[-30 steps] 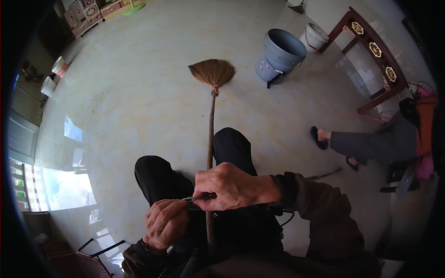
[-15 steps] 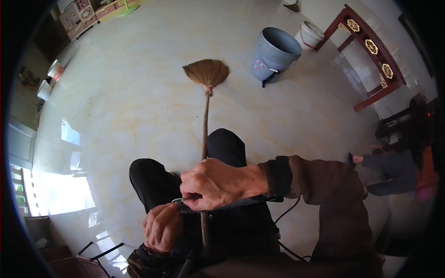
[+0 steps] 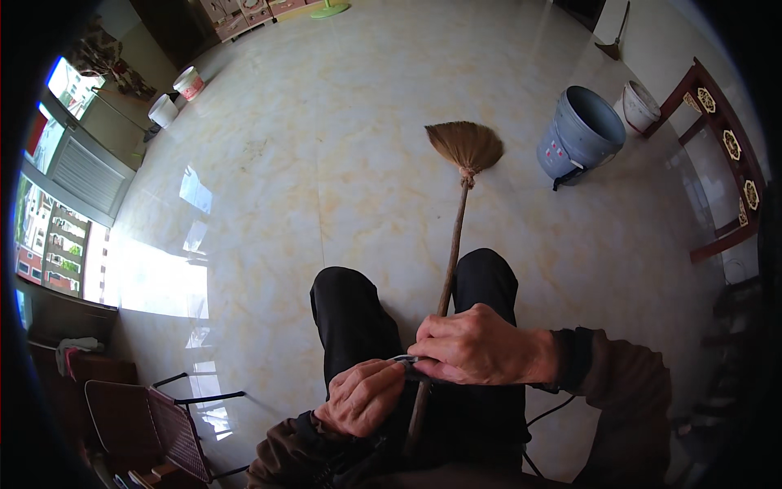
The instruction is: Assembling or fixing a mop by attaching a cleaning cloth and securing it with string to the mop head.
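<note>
My left hand (image 3: 365,398) is closed, its fingertips pinching the end of a dark strap (image 3: 417,374) with a small pale metal ring or buckle. From the other side, my right hand (image 3: 487,346) grips the same strap, thumb and fingers bent together. The two hands almost meet over my lap, and much of the strap is hidden beneath them. Between my knees runs the wooden handle of a broom (image 3: 466,147), passing under my hands. Its brown bristle fan rests on the floor ahead.
A grey-blue bucket (image 3: 578,134) stands right of the broom, beside a white bucket (image 3: 642,106) and a dark red carved wooden frame (image 3: 727,155). On the left are a chair (image 3: 171,420), an open door (image 3: 85,167) and two small white buckets. A thin black cable hangs near my right leg.
My view has turned left, so the broom and buckets appear farther right. My right hand has drawn back, its fingers now nearer the left fingertips; both hands still hold the strap.
</note>
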The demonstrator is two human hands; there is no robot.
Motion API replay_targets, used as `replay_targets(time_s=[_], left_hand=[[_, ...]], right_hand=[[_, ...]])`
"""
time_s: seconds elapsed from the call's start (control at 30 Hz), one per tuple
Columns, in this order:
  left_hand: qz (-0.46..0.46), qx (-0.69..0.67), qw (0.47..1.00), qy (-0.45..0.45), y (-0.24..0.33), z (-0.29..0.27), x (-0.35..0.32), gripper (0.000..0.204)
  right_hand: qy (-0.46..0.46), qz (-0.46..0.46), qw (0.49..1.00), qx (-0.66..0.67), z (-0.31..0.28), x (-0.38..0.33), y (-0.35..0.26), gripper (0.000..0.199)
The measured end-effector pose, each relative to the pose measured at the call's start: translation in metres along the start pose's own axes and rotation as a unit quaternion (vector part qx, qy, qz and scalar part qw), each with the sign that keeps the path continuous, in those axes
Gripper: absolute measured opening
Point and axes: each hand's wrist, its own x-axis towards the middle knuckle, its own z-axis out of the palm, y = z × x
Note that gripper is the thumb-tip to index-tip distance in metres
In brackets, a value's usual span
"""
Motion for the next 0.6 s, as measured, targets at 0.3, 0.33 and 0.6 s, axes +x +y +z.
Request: replay_targets(time_s=[0.3, 0.33, 0.6], left_hand=[[-0.068, -0.057, 0.996, -0.030, -0.008, -0.005, 0.005, 0.034], [-0.073, -0.079, 0.993, -0.044, -0.010, -0.009, 0.010, 0.036], [-0.009, -0.087, 0.980, -0.182, -0.024, -0.035, 0.029, 0.047]], right_hand=[[0.031, 0.006, 0.999, 0.026, 0.009, -0.001, 0.003, 0.016], [0.030, 0.008, 0.999, 0.019, 0.010, -0.002, 0.003, 0.017], [0.026, 0.024, 0.999, 0.014, 0.013, -0.005, 0.000, 0.015]])
